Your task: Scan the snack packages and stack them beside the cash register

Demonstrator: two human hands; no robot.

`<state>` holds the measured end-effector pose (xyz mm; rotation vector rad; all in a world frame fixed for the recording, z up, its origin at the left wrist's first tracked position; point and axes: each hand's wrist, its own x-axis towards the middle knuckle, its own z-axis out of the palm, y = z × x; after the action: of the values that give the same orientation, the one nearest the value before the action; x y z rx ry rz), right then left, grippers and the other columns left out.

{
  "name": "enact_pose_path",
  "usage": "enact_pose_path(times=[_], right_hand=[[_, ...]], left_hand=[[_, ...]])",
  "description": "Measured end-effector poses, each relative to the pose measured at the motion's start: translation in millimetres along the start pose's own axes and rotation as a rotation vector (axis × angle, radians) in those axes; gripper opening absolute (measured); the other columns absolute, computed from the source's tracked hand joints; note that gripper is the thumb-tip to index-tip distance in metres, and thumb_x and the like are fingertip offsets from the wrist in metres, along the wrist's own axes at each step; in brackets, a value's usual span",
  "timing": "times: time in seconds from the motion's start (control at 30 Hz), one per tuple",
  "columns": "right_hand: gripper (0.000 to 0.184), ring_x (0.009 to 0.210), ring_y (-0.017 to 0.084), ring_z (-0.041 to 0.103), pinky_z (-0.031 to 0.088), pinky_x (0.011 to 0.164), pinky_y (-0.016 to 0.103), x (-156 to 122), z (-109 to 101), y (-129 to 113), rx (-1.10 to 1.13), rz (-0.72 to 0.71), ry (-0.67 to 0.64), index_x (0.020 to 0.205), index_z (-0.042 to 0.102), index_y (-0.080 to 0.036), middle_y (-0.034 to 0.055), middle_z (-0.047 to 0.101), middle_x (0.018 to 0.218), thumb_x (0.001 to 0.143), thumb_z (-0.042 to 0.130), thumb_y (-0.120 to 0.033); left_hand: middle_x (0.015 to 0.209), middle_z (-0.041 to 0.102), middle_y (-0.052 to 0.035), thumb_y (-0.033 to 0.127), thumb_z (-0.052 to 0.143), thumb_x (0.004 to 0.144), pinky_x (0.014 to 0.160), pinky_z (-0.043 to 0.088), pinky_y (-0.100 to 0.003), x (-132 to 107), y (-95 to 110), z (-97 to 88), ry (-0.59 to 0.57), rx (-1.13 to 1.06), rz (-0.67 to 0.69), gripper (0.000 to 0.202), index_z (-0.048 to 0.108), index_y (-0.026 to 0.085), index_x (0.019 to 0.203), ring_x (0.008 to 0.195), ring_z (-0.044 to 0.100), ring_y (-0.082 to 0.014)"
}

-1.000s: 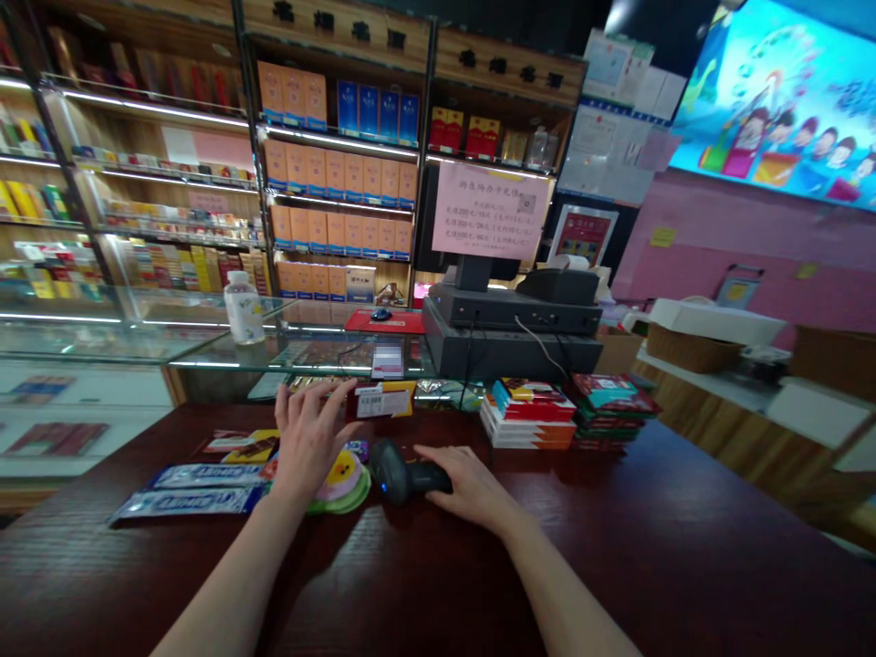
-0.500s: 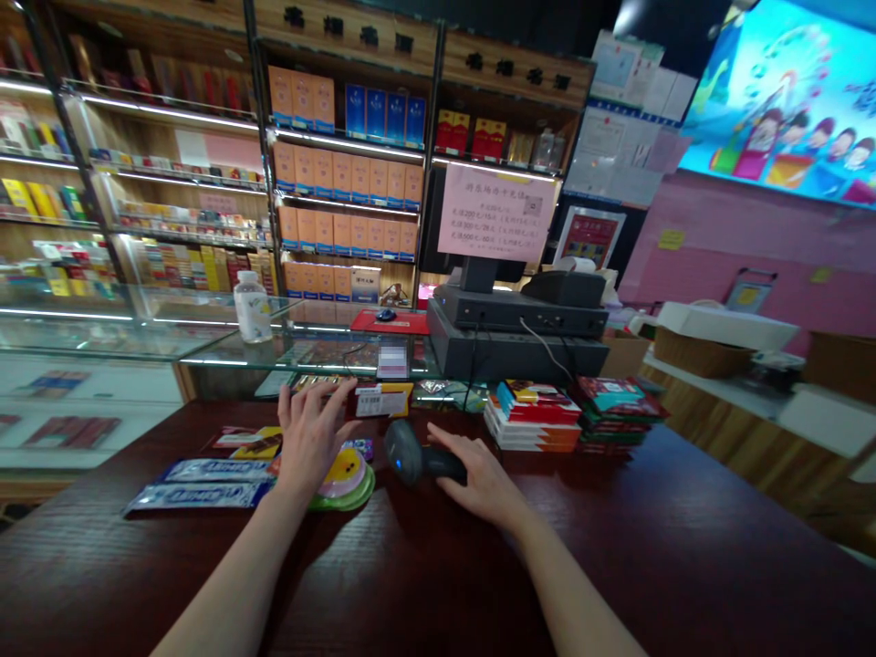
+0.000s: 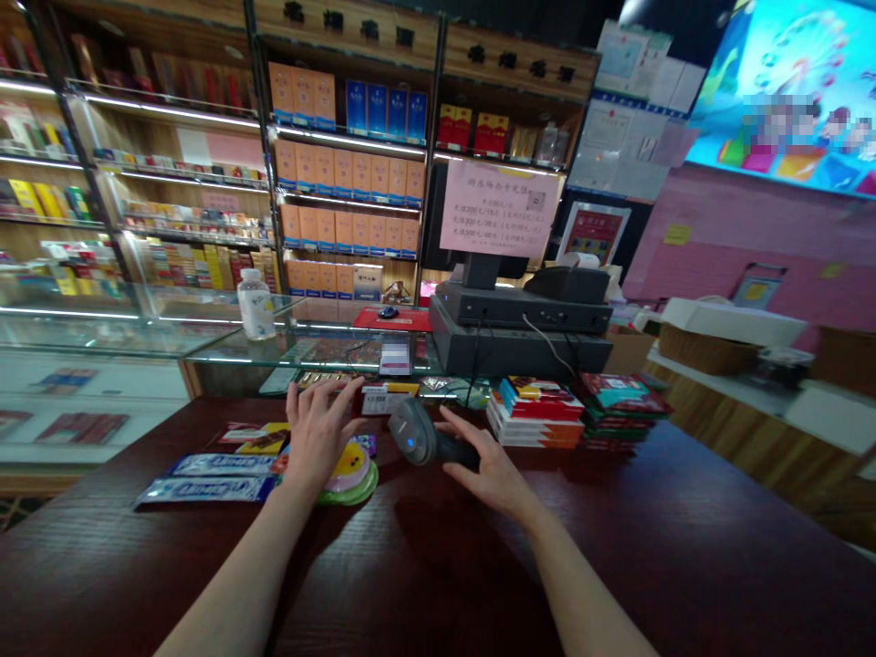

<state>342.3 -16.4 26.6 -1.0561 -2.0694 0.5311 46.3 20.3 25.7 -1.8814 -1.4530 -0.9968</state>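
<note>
My left hand (image 3: 318,433) hovers open with fingers spread above a round green and pink snack pack (image 3: 352,476) on the dark wooden counter (image 3: 438,566). Its fingertips reach toward a yellow box with a white barcode label (image 3: 383,399). My right hand (image 3: 493,467) grips the handle of a grey barcode scanner (image 3: 414,432). The scanner is raised off the counter, its head with a blue light pointing left toward the labelled box.
Long blue wrapped packs (image 3: 205,479) and other snacks lie left of my left hand. Two stacks of flat boxes (image 3: 537,412) (image 3: 620,399) sit right of the scanner, before a black till (image 3: 520,319). A bottle (image 3: 255,306) stands on the glass counter (image 3: 137,333). Stocked shelves stand behind.
My right hand has lifted the scanner off the counter and carried it up and away from me toward the labelled box. My left hand has stayed spread over the snacks.
</note>
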Motion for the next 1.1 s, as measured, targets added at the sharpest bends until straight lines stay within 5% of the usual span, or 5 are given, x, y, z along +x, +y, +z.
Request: enact_pose_path(times=[0.43,0.93,1.1], right_hand=[[0.081,0.119,0.026,0.059,0.037,0.107,0.045,-0.8,1.0,0.0,0.0,0.014,-0.044,0.155,0.033,-0.035,0.0032,0.061,0.141,0.083,0.065,-0.02],[0.078,0.118,0.024,0.056,0.035,0.099,0.037,-0.9,16.7,17.2,-0.248,0.023,-0.227,0.154,0.033,-0.037,0.0024,0.059,0.143,0.085,0.064,-0.016],[0.08,0.119,0.027,0.056,0.037,0.103,0.043,-1.6,15.8,18.0,-0.193,0.046,-0.205,0.153,0.037,-0.035,0.0044,0.062,0.14,0.082,0.074,-0.031]], left_hand=[[0.123,0.061,-0.011,0.032,0.074,0.082,0.12,0.02,-0.062,-0.2,-1.0,0.2,0.0,-0.003,-0.002,0.062,0.054,0.029,0.141,0.122,0.051,-0.0315],[0.117,0.066,-0.0103,0.036,0.066,0.088,0.118,0.022,-0.062,0.6,-1.8,0.4,0.076,-0.1,-0.034,0.058,0.05,0.028,0.144,0.119,0.054,-0.0313],[0.115,0.069,-0.0094,0.035,0.065,0.089,0.119,0.022,-0.06,3.2,3.5,-3.0,0.096,-0.133,-0.008,0.06,0.047,0.029,0.146,0.117,0.057,-0.0303]])
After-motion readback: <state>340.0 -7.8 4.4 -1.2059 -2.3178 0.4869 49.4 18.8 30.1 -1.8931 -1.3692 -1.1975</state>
